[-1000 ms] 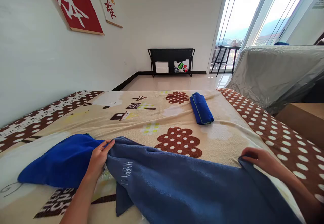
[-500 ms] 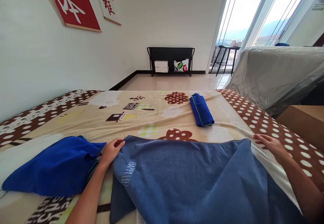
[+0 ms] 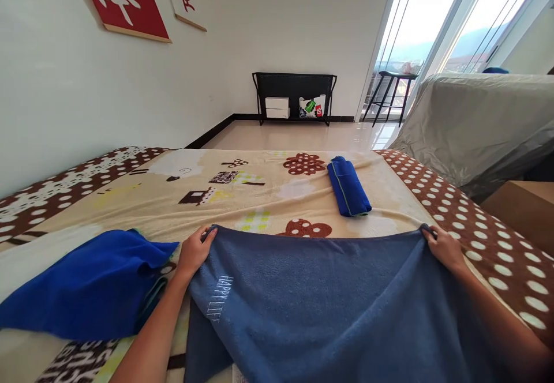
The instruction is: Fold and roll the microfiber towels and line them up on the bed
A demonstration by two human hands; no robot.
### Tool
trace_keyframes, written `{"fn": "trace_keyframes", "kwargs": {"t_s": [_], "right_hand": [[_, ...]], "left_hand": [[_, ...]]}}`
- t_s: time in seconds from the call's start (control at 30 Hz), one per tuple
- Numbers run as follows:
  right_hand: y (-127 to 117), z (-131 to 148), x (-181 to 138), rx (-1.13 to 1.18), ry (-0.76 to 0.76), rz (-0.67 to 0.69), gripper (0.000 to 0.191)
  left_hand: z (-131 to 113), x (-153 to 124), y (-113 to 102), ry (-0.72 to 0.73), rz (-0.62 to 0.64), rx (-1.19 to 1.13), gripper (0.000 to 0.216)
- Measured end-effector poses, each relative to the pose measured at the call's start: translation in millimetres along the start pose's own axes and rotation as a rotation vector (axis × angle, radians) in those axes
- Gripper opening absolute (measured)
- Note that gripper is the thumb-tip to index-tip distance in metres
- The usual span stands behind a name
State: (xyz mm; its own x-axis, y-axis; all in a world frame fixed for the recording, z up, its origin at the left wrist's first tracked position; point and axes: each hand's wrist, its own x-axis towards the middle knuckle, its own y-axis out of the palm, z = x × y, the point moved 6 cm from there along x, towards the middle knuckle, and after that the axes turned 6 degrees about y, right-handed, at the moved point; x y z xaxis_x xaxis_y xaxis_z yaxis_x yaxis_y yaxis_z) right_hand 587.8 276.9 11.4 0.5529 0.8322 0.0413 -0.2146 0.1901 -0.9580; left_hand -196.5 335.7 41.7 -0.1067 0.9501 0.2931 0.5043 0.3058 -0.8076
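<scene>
A grey-blue towel [image 3: 320,296] with white "HAPPY LIFE" lettering hangs between my hands, its far edge stretched across. My left hand [image 3: 197,250] pinches the far left corner. Closed on the far right corner is my right hand [image 3: 444,247]. To the left of my left forearm lies a crumpled bright blue cloth [image 3: 86,285]. Beyond the towel, toward the right, a blue cloth rolled into a bundle [image 3: 348,187] rests on the bed. The towel's near part runs out of view at the bottom.
A patterned blanket [image 3: 255,198] with brown polka-dot borders covers the bed. Past its far edge stands a black rack [image 3: 294,86] with white boxes. At right are a plastic-covered piece of furniture [image 3: 489,112], a cardboard box [image 3: 519,210] and a black stool [image 3: 392,92].
My right hand, apart from the towel before, has moved left and taken hold of its right corner. The far edge is now lifted and pulled straighter; my left hand has risen slightly.
</scene>
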Motion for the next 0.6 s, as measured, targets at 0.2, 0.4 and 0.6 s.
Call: {"fn": "trace_keyframes", "kwargs": {"t_s": [0.2, 0.4, 0.6], "right_hand": [[7.3, 2.0, 12.5, -0.082, -0.015, 0.015, 0.042], [20.8, -9.4, 17.5, -0.113, 0.021, 0.012, 0.044], [18.6, -5.9, 14.3, -0.065, 0.025, -0.078, 0.043]], "left_hand": [[0.7, 5.0, 5.2, -0.035, -0.009, 0.173, 0.044], [-2.5, 0.3, 11.4, -0.051, -0.005, 0.259, 0.041], [6.0, 9.8, 7.0, -0.055, -0.023, 0.089, 0.039]]}}
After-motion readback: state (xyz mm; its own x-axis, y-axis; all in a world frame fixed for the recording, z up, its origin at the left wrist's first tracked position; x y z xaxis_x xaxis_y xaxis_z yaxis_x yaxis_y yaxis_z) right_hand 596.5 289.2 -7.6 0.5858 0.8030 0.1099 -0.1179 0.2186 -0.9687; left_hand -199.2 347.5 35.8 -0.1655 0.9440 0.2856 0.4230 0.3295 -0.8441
